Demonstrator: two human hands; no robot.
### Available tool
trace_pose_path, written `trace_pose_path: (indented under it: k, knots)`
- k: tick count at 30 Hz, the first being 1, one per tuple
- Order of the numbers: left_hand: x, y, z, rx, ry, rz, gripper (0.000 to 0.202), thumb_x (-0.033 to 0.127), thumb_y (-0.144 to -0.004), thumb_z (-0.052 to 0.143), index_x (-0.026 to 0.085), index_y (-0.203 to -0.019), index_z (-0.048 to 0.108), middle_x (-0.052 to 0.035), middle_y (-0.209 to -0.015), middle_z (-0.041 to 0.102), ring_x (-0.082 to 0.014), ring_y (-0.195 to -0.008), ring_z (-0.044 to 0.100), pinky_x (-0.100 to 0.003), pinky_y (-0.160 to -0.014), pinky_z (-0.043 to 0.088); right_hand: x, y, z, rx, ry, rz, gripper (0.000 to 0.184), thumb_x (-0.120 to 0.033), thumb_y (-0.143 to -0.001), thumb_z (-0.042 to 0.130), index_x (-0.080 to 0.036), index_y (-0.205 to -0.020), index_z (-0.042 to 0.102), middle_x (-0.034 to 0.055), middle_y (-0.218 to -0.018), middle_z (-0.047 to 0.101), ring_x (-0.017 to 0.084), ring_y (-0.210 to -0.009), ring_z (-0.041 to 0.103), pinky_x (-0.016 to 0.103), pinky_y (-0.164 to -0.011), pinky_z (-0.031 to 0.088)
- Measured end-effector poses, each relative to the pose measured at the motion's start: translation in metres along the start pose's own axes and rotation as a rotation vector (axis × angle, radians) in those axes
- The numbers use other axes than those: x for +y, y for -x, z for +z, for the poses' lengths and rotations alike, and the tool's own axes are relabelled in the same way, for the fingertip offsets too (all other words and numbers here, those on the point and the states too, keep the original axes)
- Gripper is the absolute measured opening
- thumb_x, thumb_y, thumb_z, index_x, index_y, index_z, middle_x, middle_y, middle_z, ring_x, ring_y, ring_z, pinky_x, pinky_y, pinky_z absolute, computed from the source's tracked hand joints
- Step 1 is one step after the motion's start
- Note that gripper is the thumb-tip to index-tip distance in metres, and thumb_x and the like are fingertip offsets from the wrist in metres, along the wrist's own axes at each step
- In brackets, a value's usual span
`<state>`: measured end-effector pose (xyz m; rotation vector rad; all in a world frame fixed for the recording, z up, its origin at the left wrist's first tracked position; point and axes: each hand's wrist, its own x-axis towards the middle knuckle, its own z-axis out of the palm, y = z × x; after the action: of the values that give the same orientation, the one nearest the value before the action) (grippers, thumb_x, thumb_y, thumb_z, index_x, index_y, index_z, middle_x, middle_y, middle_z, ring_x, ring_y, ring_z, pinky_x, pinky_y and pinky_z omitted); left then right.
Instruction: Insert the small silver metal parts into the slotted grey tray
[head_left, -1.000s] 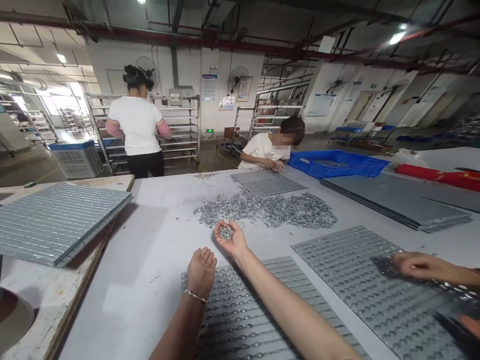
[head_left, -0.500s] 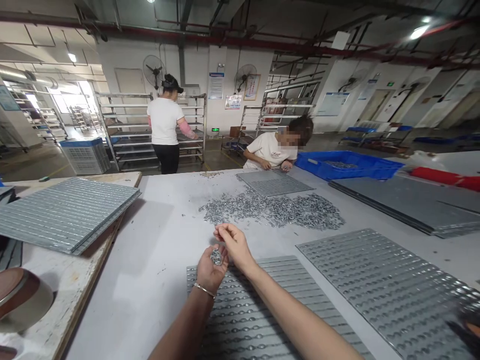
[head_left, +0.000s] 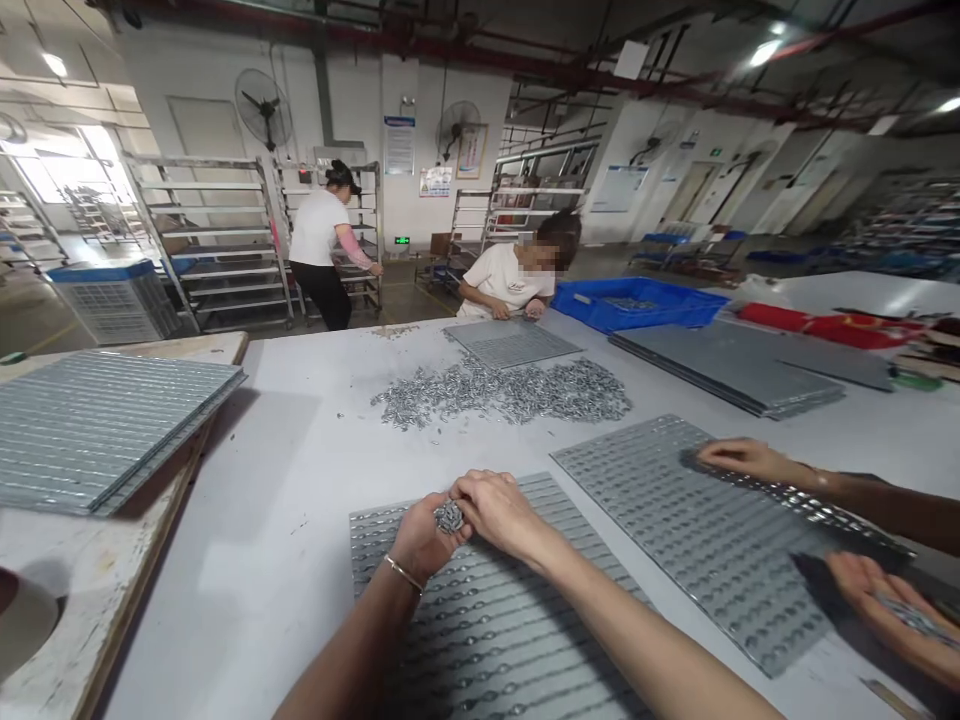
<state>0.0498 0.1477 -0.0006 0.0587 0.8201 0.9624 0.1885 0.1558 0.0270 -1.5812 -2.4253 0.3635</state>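
Observation:
My left hand [head_left: 426,540] is cupped palm up around a small heap of shiny silver metal pieces [head_left: 448,516]. My right hand [head_left: 493,508] reaches over to its fingertips, its own fingers pinched together beside the heap; what they hold is hidden. Below both hands lies a grey ridged plate [head_left: 525,610], with rows of bead-like metal pieces along its grooves, mostly toward the left. A wide scatter of the same loose pieces [head_left: 510,392] covers the white table [head_left: 285,450] beyond my hands.
At right, a co-worker's hand [head_left: 739,460] is over another beaded plate [head_left: 660,520]; their other hand [head_left: 892,610] cups pieces. Opposite, a person [head_left: 502,275] works at a plate. Stacked plates stand left [head_left: 120,420] and right [head_left: 727,365], near a blue crate [head_left: 637,302].
My right hand has come down against my left hand's fingertips. The view has shifted right, bringing the neighbouring co-worker's hands into sight. The standing person now leans toward the rack.

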Motion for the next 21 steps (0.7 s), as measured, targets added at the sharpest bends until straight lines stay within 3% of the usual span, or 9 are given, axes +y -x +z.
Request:
trace_pose_path:
  k: [5,8,11,16,21]
  knots:
    - [-0.010,0.003,0.003,-0.049,-0.099,-0.035,0.015,0.010,-0.095,0.052,0.011,-0.087,0.066,-0.0057,-0.074,0.065,-0.0129,-0.061,0.061,-0.022,-0.055,0.048,0.003,0.016,-0.003,0.017,0.010,0.008,0.017,-0.015,-0.096,0.049,-0.019,-0.090,0.064,0.0076,-0.093,0.071,0.020,-0.089,0.062,0.031,-0.081,0.037]
    - [-0.007,0.003,0.001,-0.053,-0.150,-0.022,0.012,0.008,-0.092,0.056,0.011,-0.085,0.066,-0.0037,-0.069,0.062,-0.0101,-0.055,0.056,-0.019,-0.051,0.043,0.011,0.028,-0.007,0.207,-0.177,0.015,0.020,-0.024,-0.100,0.043,-0.019,-0.091,0.060,0.0057,-0.086,0.067,0.018,-0.078,0.060,0.030,-0.075,0.041]
    - [0.002,0.002,-0.003,-0.034,-0.180,0.012,0.007,0.007,-0.091,0.060,0.011,-0.087,0.066,0.0002,-0.064,0.056,-0.0061,-0.048,0.047,-0.014,-0.043,0.031,0.028,0.041,-0.004,0.333,-0.478,0.119,0.021,-0.038,-0.096,0.050,-0.021,-0.092,0.061,0.0003,-0.074,0.063,0.015,-0.067,0.055,0.028,-0.067,0.044]
    - [0.015,0.003,-0.007,-0.037,-0.171,0.119,0.008,0.009,-0.091,0.063,0.010,-0.097,0.069,0.0009,-0.068,0.055,-0.0053,-0.051,0.048,-0.014,-0.045,0.034,0.051,0.063,0.038,0.104,-1.056,0.377,0.043,-0.057,-0.071,0.075,-0.019,-0.086,0.063,-0.0013,-0.067,0.061,0.013,-0.058,0.053,0.026,-0.055,0.045]
    - [0.016,0.006,-0.003,-0.036,-0.166,0.131,0.011,0.008,-0.091,0.061,0.007,-0.097,0.070,-0.0025,-0.071,0.057,-0.0075,-0.057,0.053,-0.016,-0.051,0.042,0.052,0.074,0.080,0.087,-1.048,0.450,0.038,-0.046,-0.064,0.074,-0.020,-0.089,0.062,-0.0057,-0.061,0.058,0.010,-0.050,0.047,0.023,-0.052,0.036]
